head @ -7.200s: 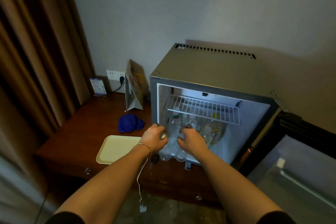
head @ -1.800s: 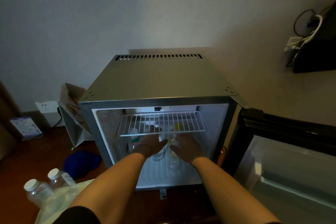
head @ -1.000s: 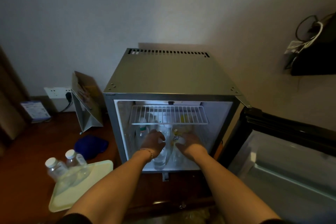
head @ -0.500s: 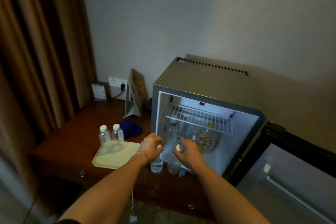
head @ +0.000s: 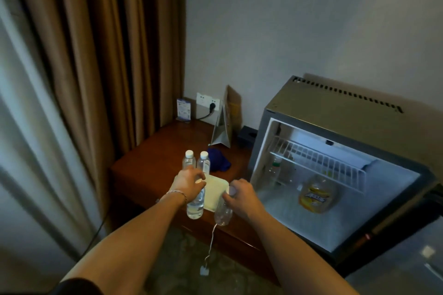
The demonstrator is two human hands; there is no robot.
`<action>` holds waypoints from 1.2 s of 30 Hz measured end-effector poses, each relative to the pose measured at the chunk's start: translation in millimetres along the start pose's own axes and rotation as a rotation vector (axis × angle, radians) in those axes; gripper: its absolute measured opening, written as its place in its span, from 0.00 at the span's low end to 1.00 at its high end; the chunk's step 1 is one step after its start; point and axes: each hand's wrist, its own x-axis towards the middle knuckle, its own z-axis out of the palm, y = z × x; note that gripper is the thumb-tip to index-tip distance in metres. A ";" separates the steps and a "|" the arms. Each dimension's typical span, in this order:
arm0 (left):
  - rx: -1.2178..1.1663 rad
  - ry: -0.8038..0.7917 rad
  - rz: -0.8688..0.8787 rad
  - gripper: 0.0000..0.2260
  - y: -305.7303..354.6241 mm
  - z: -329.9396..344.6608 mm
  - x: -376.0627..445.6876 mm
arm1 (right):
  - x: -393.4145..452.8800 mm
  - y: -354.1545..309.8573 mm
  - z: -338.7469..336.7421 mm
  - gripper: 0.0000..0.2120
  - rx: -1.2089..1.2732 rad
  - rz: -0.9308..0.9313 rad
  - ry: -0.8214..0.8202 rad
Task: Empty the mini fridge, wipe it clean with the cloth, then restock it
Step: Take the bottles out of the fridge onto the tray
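Note:
The mini fridge stands open on the right, lit inside, with a wire shelf. A yellow drink bottle and a clear bottle remain inside. My left hand grips a water bottle by its cap. My right hand grips a second water bottle the same way. Both hang over the near edge of a cream tray. Two water bottles stand at the tray's far end. A blue cloth lies behind them.
The tray sits on a dark wooden cabinet. A folded card stand, a small sign and a wall socket are at the back. Brown curtains hang on the left. The fridge door is swung open at lower right.
Both hands have pulled a water bottle each out of the fridge and carried them left to the tray. The view has swung left with them.

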 end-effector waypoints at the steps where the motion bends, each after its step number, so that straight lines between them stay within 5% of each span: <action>1: -0.008 0.001 -0.004 0.06 -9.1 -4.6 6.0 | 9.1 -7.8 3.9 0.12 0.004 -0.004 0.001; 13: 0.022 -0.085 0.096 0.06 -88.0 -23.6 97.8 | 111.9 -66.1 54.3 0.14 -0.004 0.039 0.018; 36: 0.015 -0.210 0.056 0.03 -134.6 10.8 152.4 | 174.7 -44.1 103.2 0.18 0.016 0.229 -0.133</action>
